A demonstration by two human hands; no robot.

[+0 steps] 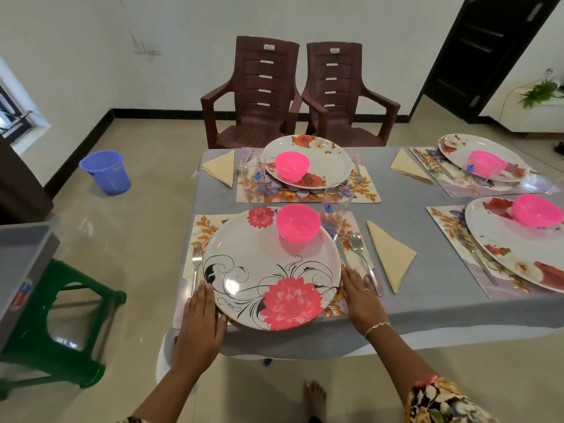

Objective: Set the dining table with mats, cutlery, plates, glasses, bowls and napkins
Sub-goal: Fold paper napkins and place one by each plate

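Head view: grey table (427, 306) is laid for four; the near plate (271, 270) sits on its floral mat (203, 228) at the front edge. Left hand (200, 312) and right hand (361, 296) lie flat, fingers straight, gripping nothing, against its sides. Brown chairs (262, 96), blue bucket (105, 170), green stool (61, 331) on tiled floor (137, 239).

Nearest setting, bowl (298, 222) on plate (244, 270) on mat (203, 227), fork (197, 264) left, spoon (357, 242) right (napkin (392, 257) farther right)
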